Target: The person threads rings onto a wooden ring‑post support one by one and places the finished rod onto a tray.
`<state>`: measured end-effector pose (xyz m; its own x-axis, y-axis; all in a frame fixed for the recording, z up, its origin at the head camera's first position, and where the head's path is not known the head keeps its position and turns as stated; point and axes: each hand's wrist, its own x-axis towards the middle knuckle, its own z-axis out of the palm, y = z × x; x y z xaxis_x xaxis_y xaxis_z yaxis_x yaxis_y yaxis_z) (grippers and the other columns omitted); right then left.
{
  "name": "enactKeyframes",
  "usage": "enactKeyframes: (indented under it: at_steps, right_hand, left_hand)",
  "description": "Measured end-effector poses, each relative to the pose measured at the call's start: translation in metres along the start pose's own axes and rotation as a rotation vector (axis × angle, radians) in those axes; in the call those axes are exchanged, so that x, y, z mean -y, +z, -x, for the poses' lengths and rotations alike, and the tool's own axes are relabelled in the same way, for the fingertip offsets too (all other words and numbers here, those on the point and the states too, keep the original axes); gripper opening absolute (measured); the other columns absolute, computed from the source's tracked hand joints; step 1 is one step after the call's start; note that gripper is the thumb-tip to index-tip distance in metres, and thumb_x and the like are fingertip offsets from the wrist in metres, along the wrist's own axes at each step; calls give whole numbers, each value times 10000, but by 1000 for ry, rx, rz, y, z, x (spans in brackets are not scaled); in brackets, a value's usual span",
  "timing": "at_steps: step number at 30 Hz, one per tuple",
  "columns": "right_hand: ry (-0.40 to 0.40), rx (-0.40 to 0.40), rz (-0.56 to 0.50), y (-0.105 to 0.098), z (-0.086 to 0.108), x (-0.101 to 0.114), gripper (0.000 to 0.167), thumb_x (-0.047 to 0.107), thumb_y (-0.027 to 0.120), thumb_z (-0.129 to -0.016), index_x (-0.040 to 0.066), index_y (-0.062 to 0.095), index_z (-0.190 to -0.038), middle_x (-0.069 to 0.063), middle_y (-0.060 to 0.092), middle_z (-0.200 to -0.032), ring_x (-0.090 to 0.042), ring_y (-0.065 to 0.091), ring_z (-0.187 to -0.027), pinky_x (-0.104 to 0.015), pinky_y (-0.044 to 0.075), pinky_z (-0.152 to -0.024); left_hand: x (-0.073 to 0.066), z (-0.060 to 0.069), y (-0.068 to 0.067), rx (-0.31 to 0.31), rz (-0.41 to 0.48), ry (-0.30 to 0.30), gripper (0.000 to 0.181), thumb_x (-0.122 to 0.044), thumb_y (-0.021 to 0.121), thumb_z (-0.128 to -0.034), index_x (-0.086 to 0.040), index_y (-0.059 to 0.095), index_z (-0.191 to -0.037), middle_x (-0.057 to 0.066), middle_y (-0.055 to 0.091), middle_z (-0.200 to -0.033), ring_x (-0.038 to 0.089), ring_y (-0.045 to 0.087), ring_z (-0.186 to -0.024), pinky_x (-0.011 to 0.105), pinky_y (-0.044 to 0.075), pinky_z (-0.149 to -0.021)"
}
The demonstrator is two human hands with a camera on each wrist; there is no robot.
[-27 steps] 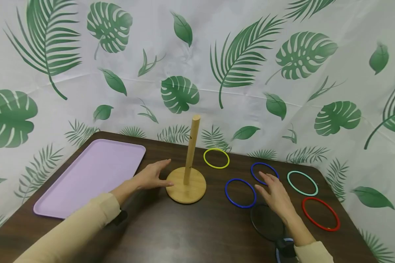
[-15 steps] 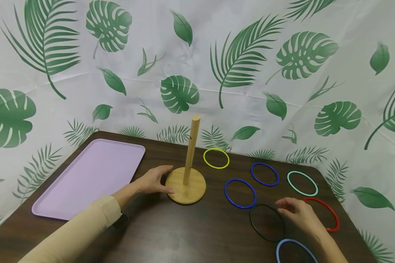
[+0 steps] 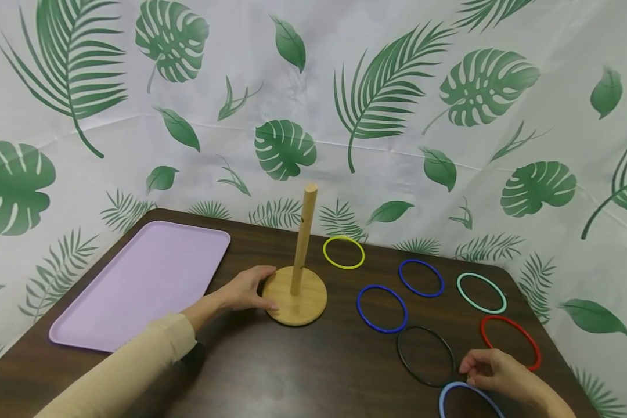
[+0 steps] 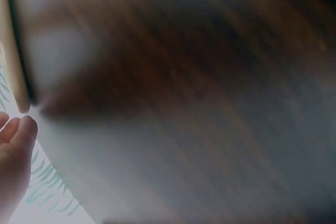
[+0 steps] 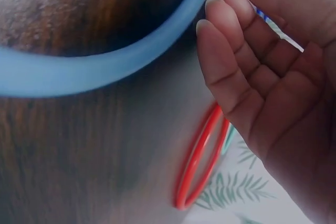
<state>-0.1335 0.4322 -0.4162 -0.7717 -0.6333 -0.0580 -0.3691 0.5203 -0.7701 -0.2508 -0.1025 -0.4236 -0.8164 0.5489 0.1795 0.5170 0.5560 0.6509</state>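
A wooden stand has an upright peg on a round base. My left hand grips the left side of that base, thumb and fingers at its edge. In the left wrist view, part of the hand shows beside the base rim. My right hand is at the far edge of a light blue ring, its fingers bent and the thumb apart from them. In the right wrist view, the fingertips are beside the light blue ring; contact is unclear.
A black ring, a red ring, a mint ring, two blue rings, one nearer and one farther, and a yellow ring lie flat on the table. A lilac tray is at left.
My right hand has moved from the blue rings, past the black ring, toward the front and right to the light blue ring. My left hand has closed in on the base.
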Motion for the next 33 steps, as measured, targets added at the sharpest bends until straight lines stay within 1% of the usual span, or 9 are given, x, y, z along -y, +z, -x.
enactKeyframes:
  at_steps: [4,8,13,17,23,27,28,33]
  right_hand:
    - [29,16,-38,3,2,1,81,-55,624,-823,-6,587,-876,109,604,-799,43,553,-718,-208,500,-541]
    - [62,25,-50,5,3,2,75,-41,628,-824,-1,577,-862,118,591,-804,36,558,-713,-215,505,-541]
    - [49,36,-12,5,2,2,89,-40,627,-829,29,571,-838,69,587,-765,44,549,-703,-215,486,-525]
    - [32,28,33,7,2,2,117,-39,633,-823,64,576,-818,88,581,-751,69,527,-687,-206,469,-503]
    - [29,43,20,7,2,3,119,-39,638,-812,62,574,-817,121,574,-765,85,496,-677,-204,452,-480]
    - [38,63,-1,6,3,2,120,-37,632,-823,64,567,-824,141,567,-775,88,483,-671,-204,441,-471]
    - [41,64,-2,6,3,1,124,-37,630,-826,68,565,-826,138,566,-772,88,479,-669,-204,437,-468]
    - [17,57,25,7,4,0,145,-52,615,-831,82,560,-838,24,566,-711,82,466,-661,-199,424,-465]
  left_hand:
    - [0,-1,2,0,19,-3,829,-244,848,-678,159,453,-1285,301,492,-1303,417,456,-1231,523,375,-1039]
    - [0,-1,3,11,25,-15,828,-256,845,-684,151,453,-1290,294,489,-1312,414,451,-1237,522,372,-1042]
    - [0,0,3,24,12,-26,829,-265,841,-691,147,451,-1295,294,476,-1328,419,436,-1249,523,361,-1050]
    - [1,-1,3,33,-6,-16,827,-267,836,-696,150,449,-1296,298,466,-1334,423,431,-1253,526,358,-1051]
    - [4,-2,4,48,-19,-11,847,-273,830,-705,161,429,-1311,311,441,-1349,431,417,-1263,531,348,-1056]
    - [4,-2,4,59,-4,-15,856,-271,827,-710,164,414,-1321,316,425,-1360,435,406,-1269,530,340,-1062]
    - [4,-1,4,62,-3,-14,856,-271,825,-713,165,411,-1323,318,421,-1362,437,404,-1270,532,340,-1062]
    - [5,0,4,64,12,-13,860,-266,822,-717,166,401,-1330,321,412,-1367,438,399,-1272,532,343,-1059]
